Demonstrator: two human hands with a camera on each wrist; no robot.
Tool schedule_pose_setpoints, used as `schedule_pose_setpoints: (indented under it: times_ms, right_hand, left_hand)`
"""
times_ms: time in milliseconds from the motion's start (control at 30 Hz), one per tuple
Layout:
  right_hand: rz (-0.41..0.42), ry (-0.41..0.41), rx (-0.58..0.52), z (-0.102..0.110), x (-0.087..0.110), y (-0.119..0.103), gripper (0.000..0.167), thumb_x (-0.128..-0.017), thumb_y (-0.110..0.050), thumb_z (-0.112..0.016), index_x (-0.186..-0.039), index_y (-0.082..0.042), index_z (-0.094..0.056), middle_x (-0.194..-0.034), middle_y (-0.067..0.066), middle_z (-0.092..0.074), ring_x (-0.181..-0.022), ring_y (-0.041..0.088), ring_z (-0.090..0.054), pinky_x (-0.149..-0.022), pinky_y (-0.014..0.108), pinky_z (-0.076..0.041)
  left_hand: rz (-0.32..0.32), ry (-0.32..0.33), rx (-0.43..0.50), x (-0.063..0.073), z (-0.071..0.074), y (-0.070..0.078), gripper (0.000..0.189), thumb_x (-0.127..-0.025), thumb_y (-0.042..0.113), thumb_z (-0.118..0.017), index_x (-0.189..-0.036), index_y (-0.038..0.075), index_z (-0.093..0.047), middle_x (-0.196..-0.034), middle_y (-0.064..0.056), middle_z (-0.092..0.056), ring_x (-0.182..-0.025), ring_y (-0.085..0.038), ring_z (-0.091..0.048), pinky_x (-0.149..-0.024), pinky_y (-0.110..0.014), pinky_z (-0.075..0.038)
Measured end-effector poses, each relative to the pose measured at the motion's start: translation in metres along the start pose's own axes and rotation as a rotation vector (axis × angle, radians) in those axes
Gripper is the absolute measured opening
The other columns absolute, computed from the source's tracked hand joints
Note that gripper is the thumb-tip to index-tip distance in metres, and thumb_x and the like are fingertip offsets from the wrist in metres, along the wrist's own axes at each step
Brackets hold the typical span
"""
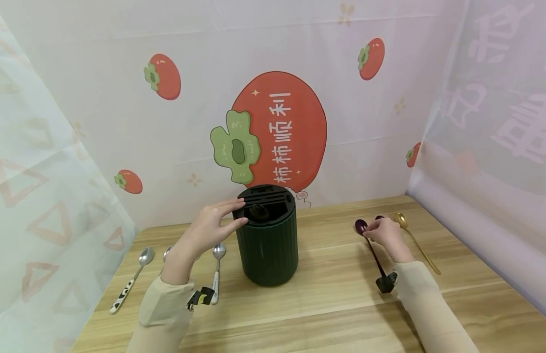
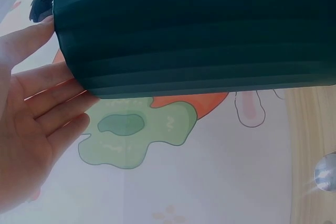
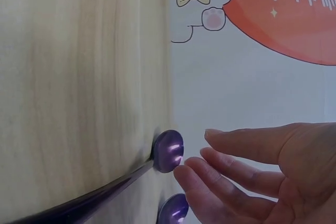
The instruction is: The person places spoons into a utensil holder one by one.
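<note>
My left hand [image 1: 206,228] rests at the rim of a dark green ribbed utensil holder [image 1: 269,255], its fingers nearly straight along the left side. In the left wrist view the fingertips and thumb touch the holder's edge [image 2: 65,51]. A dark shiny rounded piece [image 2: 43,4] shows beyond that edge; its kind is unclear. My right hand [image 1: 384,236] hovers by two purple spoons, fingers loosely bent and holding nothing. The right wrist view shows one purple spoon [image 3: 169,151] close to the fingertips, and a second purple spoon [image 3: 173,211] partly cut off below.
A gold spoon [image 1: 425,250] lies right of my right hand. On the left lie a spoon with a black-and-white handle [image 1: 124,294] and a white-handled spoon [image 1: 216,279]; another silver spoon [image 1: 167,252] is mostly behind my left wrist. A printed cloth [image 1: 202,44] hangs behind the wooden table [image 1: 330,304].
</note>
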State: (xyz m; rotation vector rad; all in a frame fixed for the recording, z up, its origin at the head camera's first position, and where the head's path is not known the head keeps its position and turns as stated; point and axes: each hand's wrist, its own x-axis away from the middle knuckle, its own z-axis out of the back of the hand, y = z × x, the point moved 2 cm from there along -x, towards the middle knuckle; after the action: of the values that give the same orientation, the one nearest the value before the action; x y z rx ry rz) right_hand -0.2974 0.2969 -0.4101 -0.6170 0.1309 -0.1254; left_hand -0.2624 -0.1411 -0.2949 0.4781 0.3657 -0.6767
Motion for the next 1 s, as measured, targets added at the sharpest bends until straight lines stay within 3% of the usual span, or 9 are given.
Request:
schedule_pose_setpoints:
  times_ms: [233, 500, 1000]
  right_hand:
    - [-0.016, -0.035, -0.031, -0.004, 0.001, 0.011, 0.019, -0.081, -0.013, -0.068, -0.09, 0.003, -0.07, -0.08, 0.012, -0.067, -0.074, 0.022, -0.061, -0.062, 0.032, -0.047]
    - [-0.033, -0.056, 0.025, -0.01, 0.0, 0.016, 0.016, -0.078, -0.012, -0.066, -0.085, 0.001, -0.073, -0.065, 0.002, -0.062, -0.065, 0.018, -0.056, -0.057, 0.027, -0.04]
    - [-0.104, -0.086, 0.097, -0.01, -0.008, 0.021, 0.017, -0.071, -0.017, -0.076, -0.08, -0.004, -0.073, -0.079, 0.01, -0.066, -0.075, 0.024, -0.057, -0.061, 0.032, -0.042]
  left_hand:
    - [0.006, -0.002, 0.002, 0.0, 0.001, 0.002, 0.049, -0.091, 0.04, -0.061, -0.13, 0.011, -0.059, -0.135, -0.008, -0.056, -0.126, -0.028, -0.052, -0.103, -0.046, -0.043]
    - [0.004, 0.002, -0.001, 0.001, 0.0, 0.001, 0.048, -0.091, 0.04, -0.061, -0.13, 0.011, -0.06, -0.134, -0.008, -0.057, -0.126, -0.027, -0.052, -0.103, -0.046, -0.043]
    - [0.012, -0.008, 0.002, 0.0, 0.001, 0.002, 0.048, -0.092, 0.041, -0.06, -0.13, 0.011, -0.059, -0.135, -0.008, -0.057, -0.126, -0.027, -0.052, -0.103, -0.046, -0.043]
